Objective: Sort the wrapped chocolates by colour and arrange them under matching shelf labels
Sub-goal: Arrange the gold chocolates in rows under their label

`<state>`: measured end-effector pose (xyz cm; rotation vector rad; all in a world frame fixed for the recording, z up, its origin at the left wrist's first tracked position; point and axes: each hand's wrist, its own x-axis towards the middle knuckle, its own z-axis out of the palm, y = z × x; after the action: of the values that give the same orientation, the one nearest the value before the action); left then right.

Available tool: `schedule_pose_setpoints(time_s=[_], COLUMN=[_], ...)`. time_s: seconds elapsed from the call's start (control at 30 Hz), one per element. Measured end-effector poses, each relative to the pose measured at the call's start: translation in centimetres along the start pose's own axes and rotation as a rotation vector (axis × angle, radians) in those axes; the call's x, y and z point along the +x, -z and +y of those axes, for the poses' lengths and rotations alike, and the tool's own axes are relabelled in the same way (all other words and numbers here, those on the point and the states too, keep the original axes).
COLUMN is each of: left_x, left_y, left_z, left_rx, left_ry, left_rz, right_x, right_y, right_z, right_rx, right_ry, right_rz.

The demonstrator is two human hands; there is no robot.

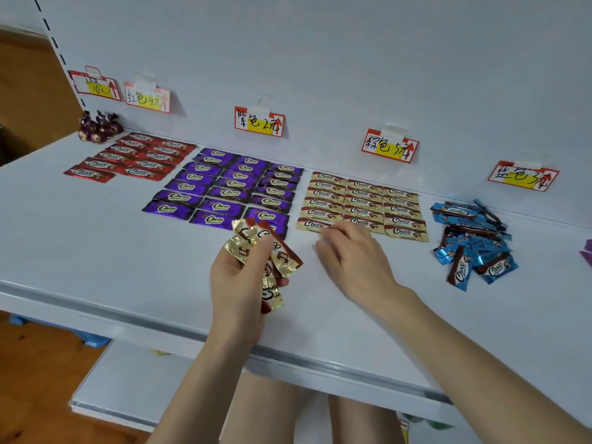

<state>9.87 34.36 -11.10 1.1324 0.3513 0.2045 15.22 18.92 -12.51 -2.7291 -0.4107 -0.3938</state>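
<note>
**Friend:** Which colour are you on?

**Me:** The gold-and-brown ones. My left hand (238, 283) is curled round a bunch of gold chocolates (256, 238), thumb over the top, held just above the shelf (128, 235). My right hand (355, 264) holds nothing. Its fingers are nearly straight, with the tips resting on the near edge of the front-left bar (312, 224) of the gold rows (363, 201). Those rows lie just beyond that hand, under the brown label (389, 147) on the back wall.

**Friend:** And the rest?

**Me:** Beyond my left hand the purple rows (230, 187) look finished, and so do the red rows (134, 157) further out to its left. Out to the right of my right hand, well apart from it, the blue heap (474, 238) lies jumbled below the blue label (522, 177).

**Friend:** So what comes next?

**Me:** I judge I'm squaring up that front bar, roughly midway through the whole job. The next move calls for my right hand to draw one bar from the bunch. It should go down printed side up, just beside its neighbours, without nudging those already laid. The foil looks slippery, so I'd loosen my left grip only enough to free one bar. After that, the blue heap wants the same treatment.
</note>
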Motion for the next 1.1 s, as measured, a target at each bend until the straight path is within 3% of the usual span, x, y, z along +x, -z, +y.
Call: schedule_pose_setpoints(time_s=[0.17, 0.27, 0.37, 0.53, 0.73, 0.9, 1.1], left_x=[0.0, -0.2, -0.7, -2.3, -2.3, -2.6, -2.0], left_y=[0.0, -0.2, -0.7, -2.2, -2.2, -2.9, -3.4], left_z=[0.1, 0.4, 0.5, 0.1, -0.1, -0.8, -0.7], left_rx=[0.023, -0.001, -0.03, -0.091, -0.029, 0.014, 0.035], left_ry=[0.019, 0.03, 0.037, 0.074, 0.096, 0.11, 0.146], left_rz=[-0.002, -0.032, -0.086, -0.17, -0.139, -0.135, -0.182], right_x=[0.0, -0.3, -1.1, -3.4, -4.6, -5.9, -4.6], right_y=[0.3, 1.8, 3.8, 5.6, 7.0, 6.6, 6.4], right_z=[0.0, -0.5, -1.9, -3.4, -1.7, -1.6, 1.4], right_rx=[0.083, 0.355, 0.722, 0.864, 0.729, 0.423, 0.226], right_ry=[-0.032, -0.095, -0.116, -0.115, -0.13, 0.084, 0.127], right_rz=[0.026, 0.106, 0.041, -0.082, -0.081, 0.027, -0.008])
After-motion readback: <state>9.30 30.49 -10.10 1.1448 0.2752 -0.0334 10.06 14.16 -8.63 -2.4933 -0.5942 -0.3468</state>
